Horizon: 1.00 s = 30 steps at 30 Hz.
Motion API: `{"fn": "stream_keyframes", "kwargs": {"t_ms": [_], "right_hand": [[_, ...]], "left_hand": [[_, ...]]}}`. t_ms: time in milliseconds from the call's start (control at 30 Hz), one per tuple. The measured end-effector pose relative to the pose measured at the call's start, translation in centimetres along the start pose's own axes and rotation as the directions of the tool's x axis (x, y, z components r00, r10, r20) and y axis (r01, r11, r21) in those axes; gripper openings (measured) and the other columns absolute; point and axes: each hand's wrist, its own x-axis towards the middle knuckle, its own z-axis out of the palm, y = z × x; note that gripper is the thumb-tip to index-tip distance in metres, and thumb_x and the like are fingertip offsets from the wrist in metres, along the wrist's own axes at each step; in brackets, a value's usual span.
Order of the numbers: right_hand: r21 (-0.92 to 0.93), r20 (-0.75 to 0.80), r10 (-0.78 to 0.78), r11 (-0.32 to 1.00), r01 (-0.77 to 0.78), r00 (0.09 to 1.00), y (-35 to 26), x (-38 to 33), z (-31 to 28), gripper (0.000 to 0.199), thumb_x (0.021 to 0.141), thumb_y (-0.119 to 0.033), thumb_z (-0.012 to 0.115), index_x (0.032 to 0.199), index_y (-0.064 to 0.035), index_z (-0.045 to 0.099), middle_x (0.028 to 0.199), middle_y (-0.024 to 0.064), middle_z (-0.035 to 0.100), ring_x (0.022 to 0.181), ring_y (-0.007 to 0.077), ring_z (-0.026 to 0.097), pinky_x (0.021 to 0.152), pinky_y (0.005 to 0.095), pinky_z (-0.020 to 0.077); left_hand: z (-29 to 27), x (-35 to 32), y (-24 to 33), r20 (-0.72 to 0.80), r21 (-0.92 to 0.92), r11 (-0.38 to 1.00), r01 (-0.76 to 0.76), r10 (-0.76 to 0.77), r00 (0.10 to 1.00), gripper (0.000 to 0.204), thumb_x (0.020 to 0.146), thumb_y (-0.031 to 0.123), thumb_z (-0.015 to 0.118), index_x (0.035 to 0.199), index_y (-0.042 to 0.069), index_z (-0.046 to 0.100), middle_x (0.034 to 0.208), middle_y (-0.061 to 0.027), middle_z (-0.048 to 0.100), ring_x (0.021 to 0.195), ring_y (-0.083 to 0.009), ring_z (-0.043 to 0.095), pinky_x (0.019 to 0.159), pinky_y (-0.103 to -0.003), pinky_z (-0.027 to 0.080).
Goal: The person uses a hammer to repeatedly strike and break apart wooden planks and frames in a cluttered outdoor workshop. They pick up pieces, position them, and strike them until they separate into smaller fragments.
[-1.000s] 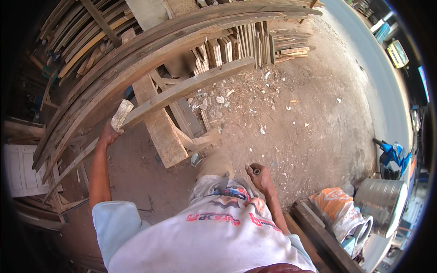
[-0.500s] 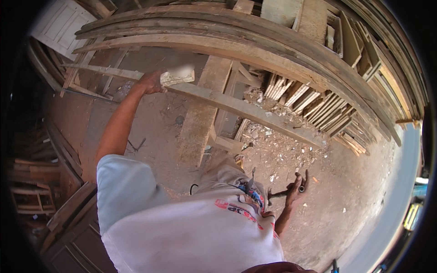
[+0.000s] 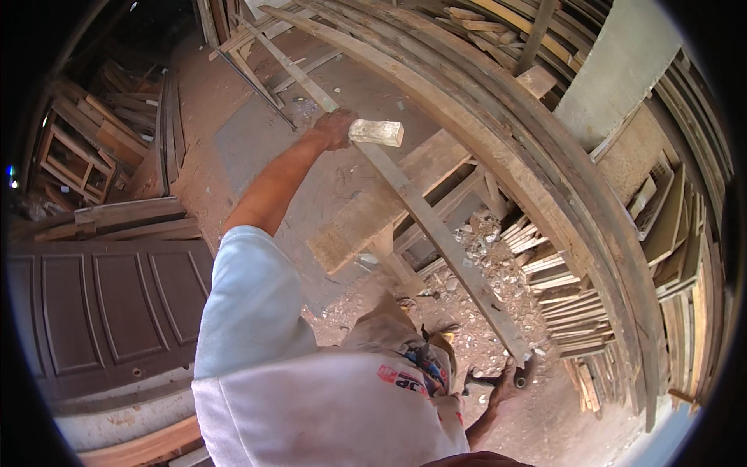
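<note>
My left hand [image 3: 333, 128] is stretched out in front of me and grips a short pale wooden block [image 3: 377, 132], held against a long thin wooden batten [image 3: 436, 233] that runs diagonally across the view. My right hand [image 3: 504, 386] hangs low at my side, closed around a dark tool [image 3: 520, 375] near the batten's lower end; what kind of tool it is I cannot tell. A wide plank [image 3: 393, 198] on a wooden trestle lies under the batten.
Long curved timbers [image 3: 545, 156] arc across the right, with stacks of short wood pieces [image 3: 560, 303] below them. A dark panelled door [image 3: 101, 303] lies flat at the left. Wooden frames [image 3: 74, 156] lean at far left. Chips and debris [image 3: 459, 296] litter the dirt floor.
The view has swung round, so the timbers now stand to the right. My left hand still holds the block on the batten; my right hand stays low with the tool.
</note>
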Motion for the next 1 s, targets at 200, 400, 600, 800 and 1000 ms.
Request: {"fn": "stream_keyframes", "kwargs": {"t_ms": [200, 400, 600, 800, 1000], "right_hand": [[-0.094, 0.293, -0.033, 0.994, 0.063, 0.956, -1.9, 2.5, -1.7, 0.048, 0.092, -0.017, 0.075, 0.132, -0.0001, 0.056, 0.098, 0.0059, 0.063, 0.083, 0.0128, 0.055, 0.071, 0.0269, 0.0457], [-0.094, 0.478, -0.127, 0.976, 0.195, 0.869, -0.3, 5.7, -3.5, 0.042, 0.088, -0.024, 0.079, 0.119, -0.0012, 0.061, 0.085, 0.0049, 0.063, 0.072, 0.0169, 0.056, 0.065, 0.0315, 0.0477], [-0.124, 0.562, -0.281, 0.902, 0.414, 0.778, -1.8, 7.1, -3.4, 0.043, 0.084, -0.027, 0.083, 0.113, -0.0011, 0.064, 0.079, 0.0055, 0.061, 0.069, 0.0117, 0.054, 0.062, 0.0299, 0.0468], [-0.017, 0.537, -0.204, 0.967, 0.253, 0.818, 1.1, 7.6, -3.2, 0.044, 0.083, -0.025, 0.085, 0.115, -0.0029, 0.064, 0.078, 0.0035, 0.063, 0.064, 0.0099, 0.053, 0.061, 0.0294, 0.0473], [-0.137, 0.521, -0.28, 0.905, 0.403, 0.806, 0.3, 7.6, -3.3, 0.045, 0.086, -0.033, 0.082, 0.112, -0.0024, 0.063, 0.081, 0.0028, 0.061, 0.073, 0.0106, 0.052, 0.066, 0.0283, 0.0462]], "left_hand": [[-1.9, -8.0, 7.9, -0.068, -0.09, 0.938, 0.336, -0.342, 0.937, 0.067, 0.074, 0.031, 0.085, 0.133, 0.014, 0.056, 0.137, -0.0144, 0.059, 0.128, -0.035, 0.054, 0.108, -0.046, 0.044], [-1.8, -19.8, 23.5, 0.147, -0.678, 0.532, 0.507, -0.577, 0.803, 0.081, 0.076, 0.045, 0.085, 0.135, 0.001, 0.051, 0.133, -0.0215, 0.059, 0.125, -0.032, 0.057, 0.101, -0.046, 0.048], [0.2, -31.3, 37.6, 0.395, -0.903, 0.094, 0.42, -0.203, 0.896, 0.058, 0.088, 0.024, 0.067, 0.135, 0.001, 0.042, 0.118, -0.0133, 0.054, 0.114, -0.0222, 0.052, 0.102, -0.038, 0.041], [-2.2, -30.5, 44.9, 0.401, -0.85, 0.377, 0.369, 0.009, 0.916, 0.066, 0.087, 0.027, 0.073, 0.137, 0.0, 0.04, 0.119, -0.0283, 0.063, 0.115, -0.0398, 0.063, 0.096, -0.046, 0.049], [-0.4, -27.4, 47.4, 0.019, -0.819, 0.569, 0.08, -0.113, 0.993, 0.071, 0.091, 0.051, 0.065, 0.131, -0.003, 0.042, 0.113, -0.033, 0.064, 0.104, -0.0489, 0.064, 0.089, -0.053, 0.051]]}}
